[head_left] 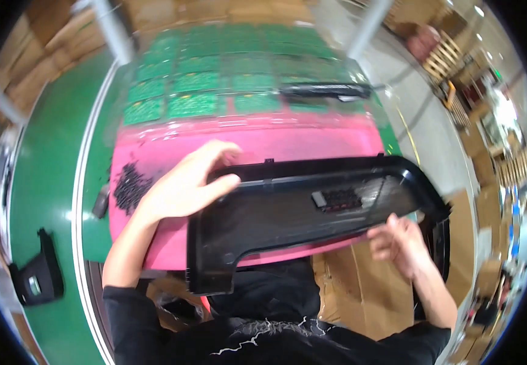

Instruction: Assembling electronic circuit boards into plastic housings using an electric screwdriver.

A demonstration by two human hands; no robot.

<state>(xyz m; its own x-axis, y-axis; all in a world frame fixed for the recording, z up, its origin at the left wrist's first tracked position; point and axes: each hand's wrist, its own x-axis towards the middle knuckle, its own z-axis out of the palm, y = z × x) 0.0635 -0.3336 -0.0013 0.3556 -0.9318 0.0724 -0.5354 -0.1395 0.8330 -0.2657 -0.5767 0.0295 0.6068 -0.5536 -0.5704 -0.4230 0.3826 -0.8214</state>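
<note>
A long black plastic cover (275, 210) lies across the near part of the pink table mat (257, 137), its front edge overhanging. Inside it sits a small dark module (342, 201) with a grey block at one end. My left hand (187, 185) is at the cover's far left corner, thumb and fingers apart, the thumb reaching over the rim. By the near right rim, my right hand (400, 243) has its fingers curled in; whatever they hold, if anything, is too blurred to make out. Left of my left hand spreads a heap of small black parts (131, 188).
Clear plastic trays with green circuit boards (193, 103) cover the table's far half. A black pen-shaped power screwdriver (324, 91) rests on them. Cardboard (367, 280) stands below the table at right. Another black part (40, 277) is on the green floor at left.
</note>
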